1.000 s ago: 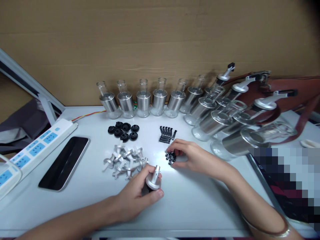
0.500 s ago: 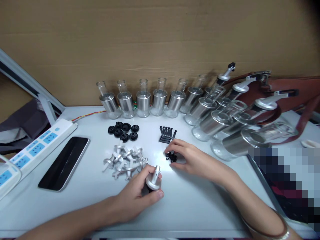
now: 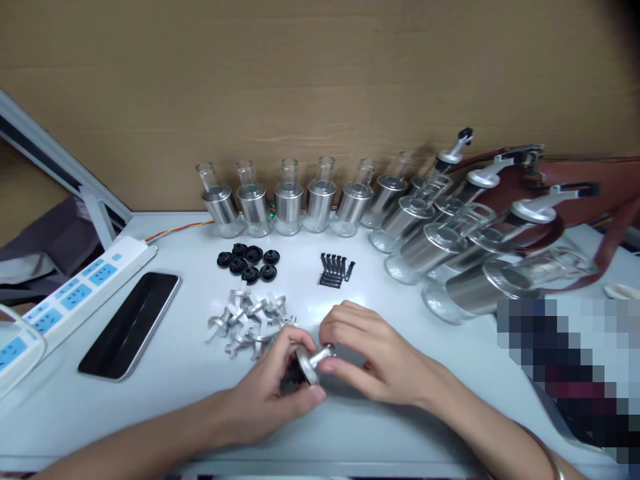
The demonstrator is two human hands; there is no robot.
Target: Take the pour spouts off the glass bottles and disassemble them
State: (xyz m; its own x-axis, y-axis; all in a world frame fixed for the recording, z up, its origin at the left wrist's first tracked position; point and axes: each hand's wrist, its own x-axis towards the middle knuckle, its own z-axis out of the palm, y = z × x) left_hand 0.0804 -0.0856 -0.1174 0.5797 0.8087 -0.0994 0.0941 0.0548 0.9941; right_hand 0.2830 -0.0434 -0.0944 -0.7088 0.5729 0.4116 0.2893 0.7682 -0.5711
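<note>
My left hand is closed round a silver bottle pourer with a black ribbed stopper on its underside. The pourer is tilted, its spout pointing right. At the spout's tip, my right hand has its thumb and fingers bent together. Anything small between them is hidden. Just left of the hands lies a heap of silver pourer tops. Behind it sits a group of black rubber stoppers. Small black lever pieces lie in rows beyond my right hand.
Glass bottles with steel sleeves line the back and right, several wearing pourers. A phone and a power strip lie at the left. A brown leather bag rests behind the right-hand bottles. Cardboard forms the back wall.
My right hand has come from the small black parts on the table down to the pourer's spout. My left hand has tipped the pourer from nearly upright toward the right.
</note>
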